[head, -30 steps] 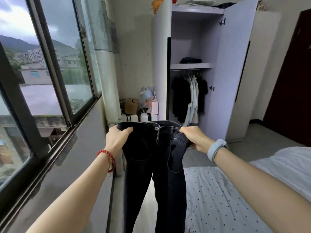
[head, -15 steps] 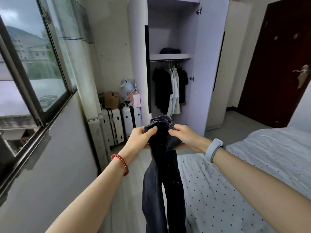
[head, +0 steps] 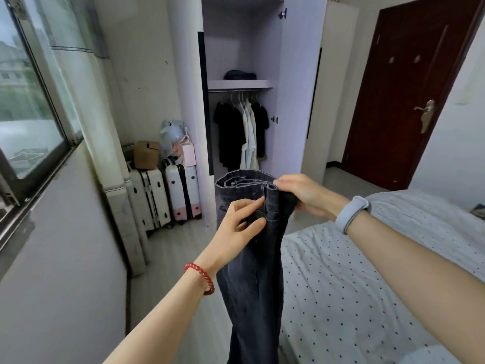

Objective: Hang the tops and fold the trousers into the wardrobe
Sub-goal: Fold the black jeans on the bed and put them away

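Dark denim trousers [head: 253, 279] hang in front of me, folded lengthwise with the waistband doubled at the top. My right hand [head: 301, 194] grips the waistband at its right side. My left hand [head: 237, 229] lies against the front of the trousers just below the waistband, fingers fairly straight. The legs drop down out of the bottom of the view. Ahead stands the open wardrobe [head: 291, 101]. Dark and light tops [head: 242, 132] hang on its rail, and a folded dark garment [head: 240, 74] lies on the shelf above.
A bed with a dotted sheet [head: 341, 285] is at my right. Two white suitcases [head: 165, 195] with a box and bags on top stand left of the wardrobe. A window [head: 29, 106] fills the left wall. A dark door [head: 409, 95] is at back right.
The waistband, spread wide between both hands a second ago, is now folded in half. My left hand has let go of its corner and moved onto the front of the trousers.
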